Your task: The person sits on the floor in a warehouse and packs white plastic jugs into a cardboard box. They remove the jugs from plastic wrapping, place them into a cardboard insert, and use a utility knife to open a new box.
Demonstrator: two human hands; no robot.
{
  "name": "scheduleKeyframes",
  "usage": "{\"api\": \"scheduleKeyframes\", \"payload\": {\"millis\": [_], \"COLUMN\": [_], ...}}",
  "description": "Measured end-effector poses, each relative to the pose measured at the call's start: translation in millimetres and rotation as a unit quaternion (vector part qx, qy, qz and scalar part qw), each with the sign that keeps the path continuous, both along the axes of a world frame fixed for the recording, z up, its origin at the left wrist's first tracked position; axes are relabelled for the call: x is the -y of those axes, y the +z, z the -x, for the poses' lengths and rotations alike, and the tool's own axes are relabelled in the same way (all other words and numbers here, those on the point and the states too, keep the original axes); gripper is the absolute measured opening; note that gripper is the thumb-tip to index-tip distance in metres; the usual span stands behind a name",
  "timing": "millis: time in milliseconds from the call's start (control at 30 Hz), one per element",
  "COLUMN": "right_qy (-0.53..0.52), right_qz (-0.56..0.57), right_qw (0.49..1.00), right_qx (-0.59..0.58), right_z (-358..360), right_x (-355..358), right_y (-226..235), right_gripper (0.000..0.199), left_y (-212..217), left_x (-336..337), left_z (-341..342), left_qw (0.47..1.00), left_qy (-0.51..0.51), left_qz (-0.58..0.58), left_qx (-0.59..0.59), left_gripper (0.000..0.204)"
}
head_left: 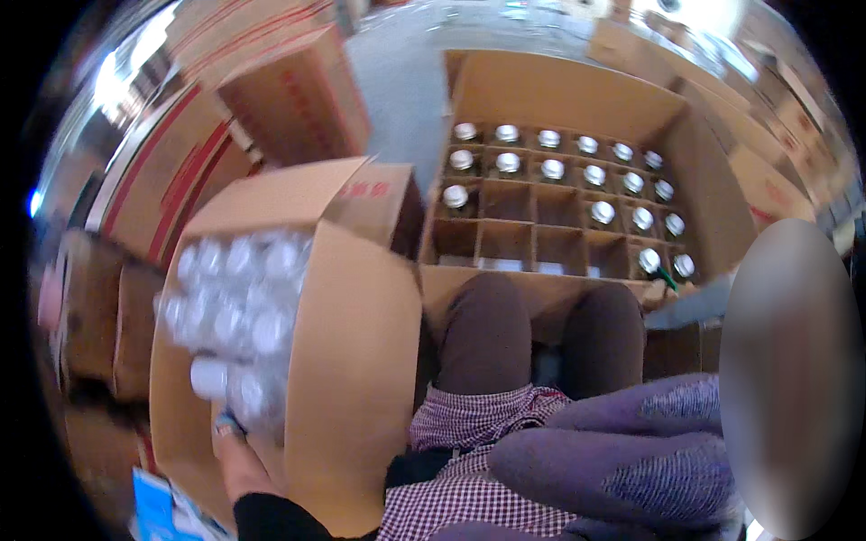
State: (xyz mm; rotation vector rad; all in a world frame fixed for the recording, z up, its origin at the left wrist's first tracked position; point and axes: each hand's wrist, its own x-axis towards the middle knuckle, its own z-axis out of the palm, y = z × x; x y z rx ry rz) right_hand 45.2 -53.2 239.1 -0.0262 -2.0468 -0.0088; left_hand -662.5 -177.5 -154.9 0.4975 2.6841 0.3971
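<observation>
My left hand (236, 451) reaches down into a tall open carton (356, 379) on the left, beside clear bottles (239, 261). A dark and teal band shows near its fingertips. The hand is close to the lowest bottle (248, 397); blur and the bottles keep me from seeing whether it grips. At the near right corner of the divided carton (568, 77), a small skin-toned patch with a green strip (667, 279) may be part of my right hand. Its fingers cannot be made out. Silver-capped bottles (552, 169) stand in many compartments; several front and middle ones hold none.
Closed cartons (298, 99) are stacked at the left and back left. More cartons (767, 185) stand at the right. My knees (487, 329) are against the divided carton. Purple padded cloth (613, 442) spreads across the lower right, beside a blurred oval. Grey floor (401, 90) shows beyond.
</observation>
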Motion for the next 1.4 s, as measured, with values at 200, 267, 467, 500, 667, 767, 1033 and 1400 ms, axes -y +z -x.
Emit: {"api": "scheduleKeyframes", "payload": {"millis": [200, 267, 467, 500, 667, 767, 1033, 1400], "right_qy": [-0.074, -0.093, -0.158, -0.154, -0.162, -0.172, -0.051, -0.206], "right_qz": [-0.028, -0.033, 0.008, 0.027, 0.192, 0.259, 0.435, 0.630], "right_qw": [0.996, 0.994, 0.982, 0.980, 0.950, 0.942, 0.897, 0.748], "right_qx": [0.035, 0.049, 0.104, 0.120, 0.185, 0.127, 0.056, -0.049], "right_z": [8.2, 12.0, -4.9, -7.6, -30.1, -58.7, -111.6, -236.3], "right_x": [19.5, 29.2, 37.7, 35.3, 27.1, 14.7, 37.1, 82.4], "right_y": [9.1, 10.1, 16.3, 14.2, -17.8, -55.8, -82.4, -187.6], "right_gripper": [0.030, 0.030, 0.033, 0.033, 0.031, 0.031, 0.064, 0.073], "left_y": [-15.6, -18.1, -16.7, -12.5, 41.8, 122.0, 384.6, 277.8], "left_x": [-14.0, -20.1, -43.6, -30.8, -24.6, -28.6, 10.4, -105.0], "left_z": [3.3, 1.1, -13.5, -15.5, -53.6, -102.5, -338.9, -653.0], "left_qw": [1.000, 1.000, 0.996, 0.993, 0.951, 0.891, 0.689, 0.661], "left_qy": [0.006, 0.008, -0.004, 0.009, 0.004, -0.037, -0.386, -0.690], "left_qz": [-0.006, -0.014, -0.060, -0.078, -0.241, -0.369, -0.444, -0.295], "left_qx": [-0.019, -0.024, -0.067, -0.085, -0.191, -0.262, -0.424, 0.023], "left_gripper": [0.044, 0.045, 0.047, 0.047, 0.049, 0.051, 0.059, 0.066]}}
